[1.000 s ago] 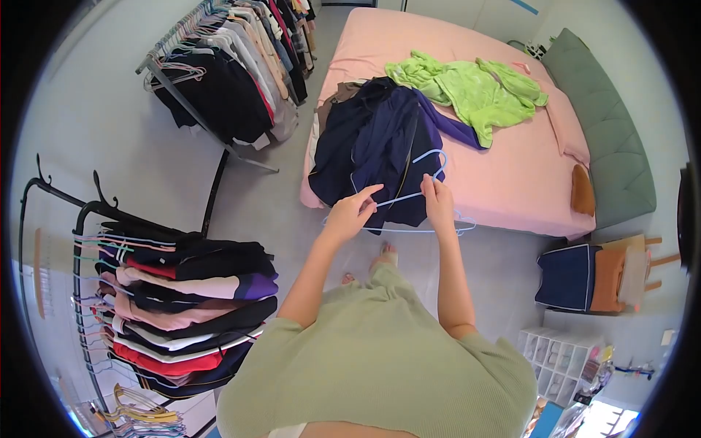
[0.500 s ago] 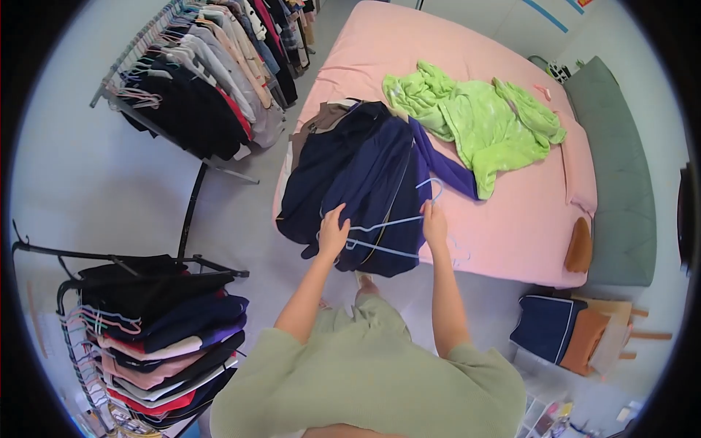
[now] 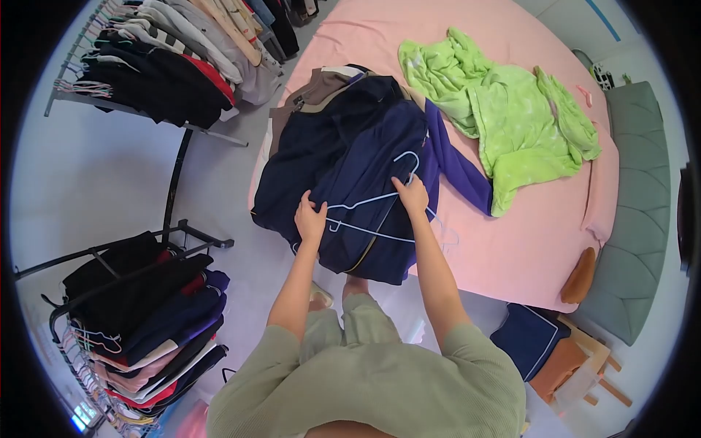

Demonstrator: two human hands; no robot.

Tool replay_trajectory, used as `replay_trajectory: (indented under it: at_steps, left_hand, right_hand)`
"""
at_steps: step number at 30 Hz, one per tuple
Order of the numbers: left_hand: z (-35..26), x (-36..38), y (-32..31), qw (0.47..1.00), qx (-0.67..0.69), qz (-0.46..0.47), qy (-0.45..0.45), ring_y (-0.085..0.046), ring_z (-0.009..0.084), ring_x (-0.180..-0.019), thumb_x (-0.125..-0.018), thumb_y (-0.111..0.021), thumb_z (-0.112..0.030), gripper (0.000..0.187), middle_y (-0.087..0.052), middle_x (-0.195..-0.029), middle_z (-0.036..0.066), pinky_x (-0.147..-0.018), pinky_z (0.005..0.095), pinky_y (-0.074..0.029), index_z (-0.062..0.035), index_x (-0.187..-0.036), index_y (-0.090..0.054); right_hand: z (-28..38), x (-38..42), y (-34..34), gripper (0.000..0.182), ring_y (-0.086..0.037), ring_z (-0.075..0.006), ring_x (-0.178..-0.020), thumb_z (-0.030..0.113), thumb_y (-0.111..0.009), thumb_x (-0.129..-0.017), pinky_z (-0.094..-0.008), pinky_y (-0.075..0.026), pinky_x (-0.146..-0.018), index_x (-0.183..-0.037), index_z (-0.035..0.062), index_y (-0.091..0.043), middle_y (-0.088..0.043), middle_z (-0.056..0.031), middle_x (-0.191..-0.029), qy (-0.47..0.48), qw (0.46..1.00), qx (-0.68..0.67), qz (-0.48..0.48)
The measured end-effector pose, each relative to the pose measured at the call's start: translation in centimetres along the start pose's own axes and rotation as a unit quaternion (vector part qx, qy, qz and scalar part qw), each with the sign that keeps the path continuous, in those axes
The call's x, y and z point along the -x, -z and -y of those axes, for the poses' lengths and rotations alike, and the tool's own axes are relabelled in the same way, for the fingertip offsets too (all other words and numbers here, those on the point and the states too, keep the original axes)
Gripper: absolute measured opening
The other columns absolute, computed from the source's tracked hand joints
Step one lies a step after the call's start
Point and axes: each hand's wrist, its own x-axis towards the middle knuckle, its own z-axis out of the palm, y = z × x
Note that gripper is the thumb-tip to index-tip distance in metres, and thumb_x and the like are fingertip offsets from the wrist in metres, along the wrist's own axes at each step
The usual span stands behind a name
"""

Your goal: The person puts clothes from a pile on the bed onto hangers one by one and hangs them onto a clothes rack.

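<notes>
A light blue clothes hanger [image 3: 369, 199] is held over a pile of dark clothes at the near left edge of the bed. My right hand [image 3: 412, 196] is closed round it just below its hook, which points away from me. At the hanger's left end my left hand [image 3: 311, 217] is closed, with the fingertips partly hidden. Beneath both hands lies a navy jacket [image 3: 350, 171] with a zip, its lower part hanging over the bed's edge. A purple sleeve [image 3: 461, 171] sticks out to the right of the pile.
The pink bed [image 3: 511, 252] carries a crumpled green fleece garment [image 3: 522, 120]. Clothes hang on a rack [image 3: 80, 95] at upper left and on a black rack [image 3: 109, 263] at lower left. A chair with folded cloths [image 3: 558, 365] stands at lower right.
Both hands and the hanger have moved left and away from me, further over the navy jacket. My view has shifted, and the grip on the hanger stays.
</notes>
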Motion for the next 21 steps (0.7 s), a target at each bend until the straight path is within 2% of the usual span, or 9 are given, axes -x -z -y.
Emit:
replay_trajectory:
  at_steps: [1,2,4,7,11,15,18,20,21]
  left_hand:
    - [0.1,-0.4,0.0,0.996,0.078,0.044,0.007,-0.062,0.0264,-0.076,-0.081,-0.061,-0.024,0.048,-0.064,-0.082,0.012,-0.073,0.0364,-0.047,-0.0037,-0.122,-0.049]
    - [0.6,-0.7,-1.0,0.992,0.108,0.021,-0.06,-0.061,0.0225,-0.058,-0.08,-0.061,-0.019,0.041,-0.062,-0.061,0.008,-0.062,0.0323,-0.048,-0.0012,-0.117,-0.054]
    - [-1.5,-0.2,-0.3,0.994,0.067,0.08,-0.024,-0.062,0.0247,-0.062,-0.078,-0.059,-0.016,0.035,-0.062,-0.061,0.009,-0.062,0.0346,-0.047,-0.0025,-0.11,-0.058]
    - [-2.6,0.0,0.0,0.991,0.069,0.116,-0.016,-0.062,0.0282,-0.065,-0.076,-0.058,-0.016,0.026,-0.062,-0.063,0.01,-0.063,0.0384,-0.048,-0.0052,-0.099,-0.063]
    - [-4.1,1.7,0.0,0.972,-0.016,0.197,-0.127,-0.062,0.0301,-0.067,-0.07,-0.059,-0.014,0.012,-0.063,-0.067,0.012,-0.063,0.0408,-0.049,-0.0093,-0.08,-0.064]
    - [-4.1,3.3,-1.4,0.95,-0.041,0.264,-0.163,-0.063,0.0311,-0.07,-0.071,-0.06,-0.017,0.009,-0.064,-0.071,0.013,-0.064,0.0418,-0.051,-0.0121,-0.077,-0.065]
    - [-5.0,2.0,-0.5,0.955,-0.072,0.238,-0.163,-0.063,0.0315,-0.07,-0.072,-0.06,-0.021,0.01,-0.064,-0.071,0.013,-0.065,0.0421,-0.051,-0.0131,-0.074,-0.066]
    - [-6.8,-0.3,0.2,0.97,-0.083,0.182,-0.135,-0.063,0.0317,-0.071,-0.074,-0.06,-0.023,0.011,-0.065,-0.071,0.013,-0.065,0.042,-0.051,-0.0137,-0.072,-0.066]
    - [-7.1,-1.5,0.3,0.977,-0.045,0.143,-0.149,-0.062,0.0312,-0.061,-0.076,-0.06,-0.02,0.011,-0.059,-0.058,0.01,-0.058,0.0407,-0.05,-0.0131,-0.082,-0.065]
  right_hand:
    - [0.1,-0.2,-0.1,0.039,-0.062,-0.0375,-0.083,0.042,-0.053,-0.082,-0.0438,-0.048,-0.072,-0.099,0.0072,-0.062,-0.065,-0.019,-0.086,-0.003,1.0,0.001,0.006]
    - [0.2,-0.3,0.0,0.038,-0.062,-0.0383,-0.08,0.042,-0.053,-0.082,-0.0448,-0.048,-0.07,-0.091,0.0058,-0.062,-0.064,-0.0192,-0.081,-0.006,1.0,-0.013,0.006]
    - [0.1,-0.2,0.4,0.041,-0.06,-0.04,-0.07,0.042,-0.053,-0.082,-0.0475,-0.046,-0.064,-0.075,0.0028,-0.062,-0.061,-0.0197,-0.068,0.017,0.998,-0.05,-0.016]
    - [-1.3,2.4,4.7,0.036,-0.059,-0.038,-0.062,0.035,-0.057,-0.081,-0.0421,-0.043,-0.055,-0.073,0.0007,-0.059,-0.058,-0.0191,-0.062,0.081,0.989,-0.113,-0.044]
    - [-9.6,6.7,8.6,0.031,-0.052,-0.0254,-0.047,0.029,-0.064,-0.073,-0.0355,-0.038,-0.047,-0.061,0.0026,-0.052,-0.051,-0.0111,-0.052,0.004,0.996,-0.085,0.019]
    - [-12.4,8.1,8.8,0.03,-0.049,-0.0232,-0.045,0.029,-0.067,-0.069,-0.0339,-0.037,-0.046,-0.059,0.0056,-0.051,-0.051,-0.0083,-0.051,-0.037,0.999,-0.033,0.017]
    - [-10.8,5.9,9.1,0.018,-0.051,-0.0227,-0.047,0.022,-0.064,-0.066,-0.0341,-0.038,-0.048,-0.063,0.0085,-0.053,-0.049,-0.0061,-0.051,0.003,1.0,-0.021,-0.018]
    - [-9.0,2.3,9.4,0.011,-0.053,-0.0228,-0.051,0.017,-0.063,-0.065,-0.0342,-0.04,-0.05,-0.067,0.0094,-0.054,-0.048,-0.0059,-0.052,0.05,0.996,-0.049,0.055]
    - [-7.6,0.4,9.6,0.012,-0.054,-0.0231,-0.053,0.015,-0.062,-0.064,-0.0343,-0.04,-0.051,-0.073,0.0104,-0.057,-0.048,-0.0063,-0.053,0.076,0.992,-0.057,0.085]
